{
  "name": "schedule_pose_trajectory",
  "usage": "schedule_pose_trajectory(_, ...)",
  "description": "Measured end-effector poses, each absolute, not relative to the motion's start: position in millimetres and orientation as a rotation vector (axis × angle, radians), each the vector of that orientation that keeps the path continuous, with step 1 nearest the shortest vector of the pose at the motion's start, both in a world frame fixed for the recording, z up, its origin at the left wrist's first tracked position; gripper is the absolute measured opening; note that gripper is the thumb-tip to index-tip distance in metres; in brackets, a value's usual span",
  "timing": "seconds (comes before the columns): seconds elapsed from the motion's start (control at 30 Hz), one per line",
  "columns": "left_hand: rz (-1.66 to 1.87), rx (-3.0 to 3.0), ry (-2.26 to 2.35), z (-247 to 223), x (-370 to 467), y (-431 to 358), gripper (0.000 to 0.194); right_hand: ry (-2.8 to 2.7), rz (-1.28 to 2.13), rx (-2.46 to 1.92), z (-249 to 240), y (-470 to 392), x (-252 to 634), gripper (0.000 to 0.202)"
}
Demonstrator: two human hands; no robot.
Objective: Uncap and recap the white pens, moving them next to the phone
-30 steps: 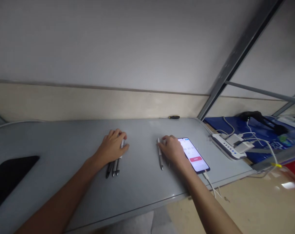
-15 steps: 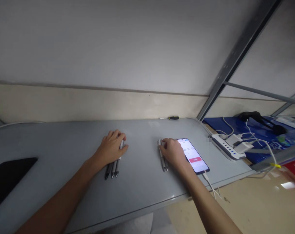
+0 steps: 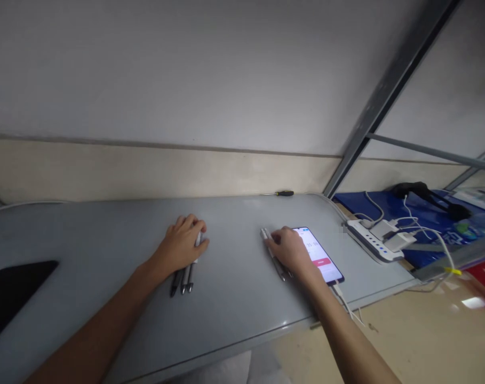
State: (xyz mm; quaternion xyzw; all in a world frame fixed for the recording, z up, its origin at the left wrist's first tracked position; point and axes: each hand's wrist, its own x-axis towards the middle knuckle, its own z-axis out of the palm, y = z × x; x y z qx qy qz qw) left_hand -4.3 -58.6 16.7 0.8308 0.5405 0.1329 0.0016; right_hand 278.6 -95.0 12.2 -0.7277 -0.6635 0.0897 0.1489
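On the grey desk, my left hand curls over three pens, one black and two grey-and-white, with the thumb along their right side. Their silvery and dark tips stick out toward me; their far ends are mostly under the fingers. Farther right, my right hand closes on grey-and-white pens, which lie slanted with their tips toward me. Part of that bundle is hidden under the palm, so how many there are is unclear. Just beyond the hand lies a lit phone, partly covered by it.
A screwdriver lies at the wall. The white power strip, with plugs and cables, stands on the right of the desk. At the far left is a black flat object. A metal post rises at right.
My right hand has shifted slightly right, and the pens in it have swung so their tips point more to the right. My left hand is nearly still.
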Motion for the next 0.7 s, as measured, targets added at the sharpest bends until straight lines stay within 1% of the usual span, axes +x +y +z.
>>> schedule_pose_trajectory(0.03, 0.417, 2.607, 1.695, 16.4, -4.3, -58.4, 0.014, -1.907, 0.257, -2.091, 10.6, -95.0, 279.5, 0.031)
schedule_pose_trajectory(0.13, 0.425, 2.605, 1.697, 15.6, -4.4, -57.7, 0.014, -1.869, 0.244, -2.059, 5.8, -94.6, 281.6, 0.028)
schedule_pose_trajectory(0.23, 0.443, 2.599, 1.692, 15.2, -4.6, -57.4, 0.014, -1.821, 0.238, -2.024, 3.1, -94.2, 283.4, 0.038)
schedule_pose_trajectory(0.27, 0.437, 2.604, 1.692, 15.2, -4.7, -57.5, 0.014, -1.815, 0.244, -2.017, 3.0, -94.1, 284.1, 0.038)
schedule_pose_trajectory(0.43, 0.431, 2.614, 1.697, 14.8, -4.8, -57.7, 0.014, -1.804, 0.268, -2.003, 6.7, -95.0, 286.9, 0.03)
schedule_pose_trajectory(0.57, 0.435, 2.601, 1.709, 14.9, -4.1, -57.6, 0.013, -1.788, 0.232, -2.004, 8.9, -97.1, 285.4, 0.028)
schedule_pose_trajectory(0.7, 0.404, 2.599, 1.713, 16.3, -3.3, -57.9, 0.014, -1.81, 0.252, -2.014, 9.2, -98.8, 279.7, 0.032)
